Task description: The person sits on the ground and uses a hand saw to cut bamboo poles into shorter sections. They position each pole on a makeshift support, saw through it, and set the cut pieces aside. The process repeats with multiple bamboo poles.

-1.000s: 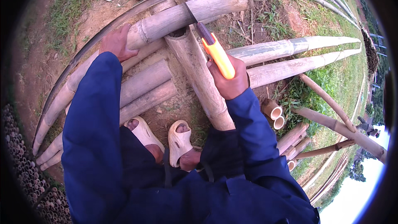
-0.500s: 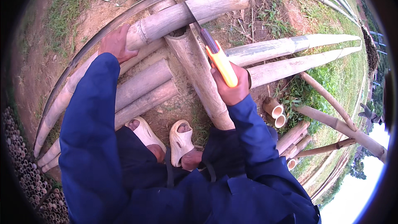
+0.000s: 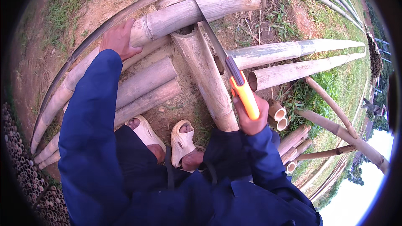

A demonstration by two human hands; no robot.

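Observation:
My right hand (image 3: 253,115) grips the orange and black handle of a hand saw (image 3: 215,44). The saw's long blade slants up and away across a thick bamboo pole (image 3: 209,7), its edge against the pole's upper side; any cut is too small to make out. Around the same pole, left of the blade, my left hand (image 3: 119,40) is wrapped, thumb toward me. Beneath the pole, another bamboo length (image 3: 205,71) runs toward my legs and props it up. A long split strip of bamboo (image 3: 86,44) curves along the pole's far side.
Two long bamboo poles (image 3: 293,67) lie to the right. Short cut pieces (image 3: 276,111) and a bamboo frame (image 3: 341,127) stand nearer on that side. Two more lengths (image 3: 146,86) lie by my sandalled feet (image 3: 183,142). Stacked bamboo rings (image 3: 25,175) fill the lower left.
My right hand has drawn the saw back toward me and to the right, so more blade shows on the near side of the pole. My left hand keeps its hold.

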